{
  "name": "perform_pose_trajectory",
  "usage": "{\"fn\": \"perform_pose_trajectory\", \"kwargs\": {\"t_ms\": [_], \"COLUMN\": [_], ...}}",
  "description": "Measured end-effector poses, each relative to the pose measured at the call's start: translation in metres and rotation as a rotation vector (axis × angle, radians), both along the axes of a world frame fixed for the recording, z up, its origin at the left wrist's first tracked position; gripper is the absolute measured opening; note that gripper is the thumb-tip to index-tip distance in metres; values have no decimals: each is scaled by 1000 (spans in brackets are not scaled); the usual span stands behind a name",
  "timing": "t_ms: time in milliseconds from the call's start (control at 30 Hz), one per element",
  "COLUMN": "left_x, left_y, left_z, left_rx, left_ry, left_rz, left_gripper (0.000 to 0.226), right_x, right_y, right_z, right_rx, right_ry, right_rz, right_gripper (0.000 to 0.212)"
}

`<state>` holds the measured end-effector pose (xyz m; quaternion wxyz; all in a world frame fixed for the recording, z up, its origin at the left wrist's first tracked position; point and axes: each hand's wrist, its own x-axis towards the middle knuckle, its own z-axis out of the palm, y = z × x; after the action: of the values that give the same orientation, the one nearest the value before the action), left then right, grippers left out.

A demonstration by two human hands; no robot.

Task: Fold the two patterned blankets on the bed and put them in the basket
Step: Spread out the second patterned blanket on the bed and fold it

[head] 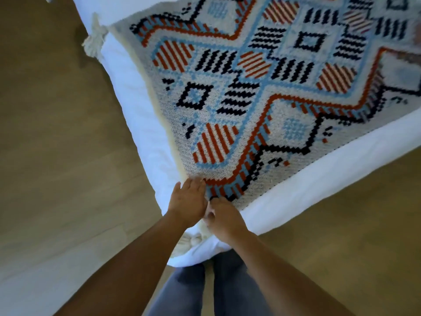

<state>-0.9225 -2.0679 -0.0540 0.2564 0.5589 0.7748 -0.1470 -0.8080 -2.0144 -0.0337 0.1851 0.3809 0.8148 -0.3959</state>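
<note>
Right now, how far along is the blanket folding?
Barely begun. The patterned blanket lies spread flat on the white bed, unfolded. Left hand lies flat and right hand curls at its near corner. No second blanket or basket in view; folding and packing remain.

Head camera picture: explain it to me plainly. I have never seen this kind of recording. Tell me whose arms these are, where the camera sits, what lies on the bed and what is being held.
There is no machine here. The camera is worn on a person's head and looks down, so the two bare arms and the grey trousers are the wearer's own. They stand at a corner of a bed with white bedding. A patterned blanket, knitted in white, blue, red and black, lies spread flat on it. The left hand rests open on the blanket's near corner. The right hand is beside it, seemingly pinching that corner, though its fingertips are hidden. A tassel hangs at another corner. No basket shows.
</note>
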Motion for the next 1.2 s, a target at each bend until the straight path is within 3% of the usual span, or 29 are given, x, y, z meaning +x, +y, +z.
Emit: {"fn": "perform_pose_trajectory", "kwargs": {"t_ms": [167,367,733,1200], "left_x": [14,73,179,116], "left_y": [54,152,331,603], "left_z": [45,97,169,207], "left_rx": [86,160,173,249], "left_ry": [62,80,62,111], "left_rz": [-66,-21,13,198], "left_gripper": [43,39,39,39], "right_x": [44,110,247,188], "right_y": [50,137,340,615], "right_z": [35,84,170,197], "right_rx": [58,115,276,265], "right_ry": [24,70,119,58], "right_rz": [-214,-233,-312,-118], "right_gripper": [9,38,33,41]}}
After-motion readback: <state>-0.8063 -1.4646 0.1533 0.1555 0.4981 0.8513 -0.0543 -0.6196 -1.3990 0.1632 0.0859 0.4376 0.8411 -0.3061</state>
